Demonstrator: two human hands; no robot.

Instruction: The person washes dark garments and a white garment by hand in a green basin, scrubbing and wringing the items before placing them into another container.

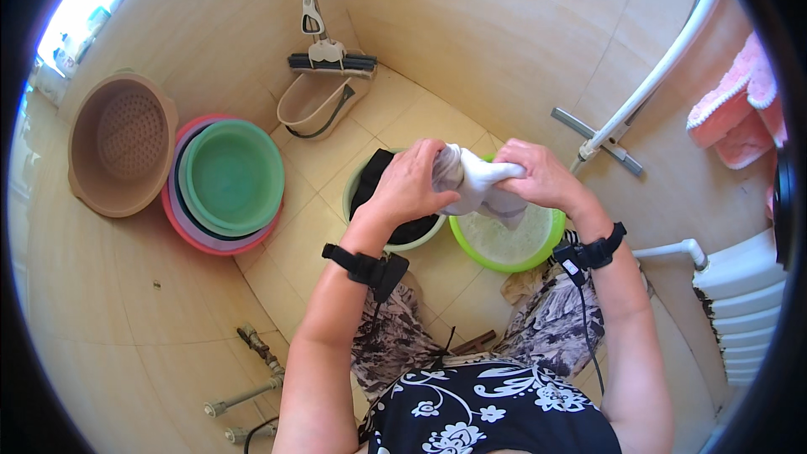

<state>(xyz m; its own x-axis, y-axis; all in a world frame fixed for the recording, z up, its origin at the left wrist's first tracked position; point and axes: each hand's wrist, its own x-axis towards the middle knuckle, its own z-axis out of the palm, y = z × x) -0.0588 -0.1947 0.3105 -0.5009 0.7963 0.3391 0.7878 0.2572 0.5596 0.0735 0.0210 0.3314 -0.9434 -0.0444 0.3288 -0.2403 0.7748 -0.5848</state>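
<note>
A bunched white and grey cloth is stretched between my two hands, above the basins on the floor; its exact kind cannot be made out. My left hand is closed round its left end, thumb toward me. The right end is in the grip of my right hand. Below the cloth stands a bright green basin with cloudy, foamy water. To its left is a pale basin with black cloth in it, partly hidden behind my left hand.
Stacked basins, a green one on top, hang or lean at the left wall beside a brown basin. A mop stands in a beige bucket at the far corner. On the right are a squeegee, pink fabric and a white radiator.
</note>
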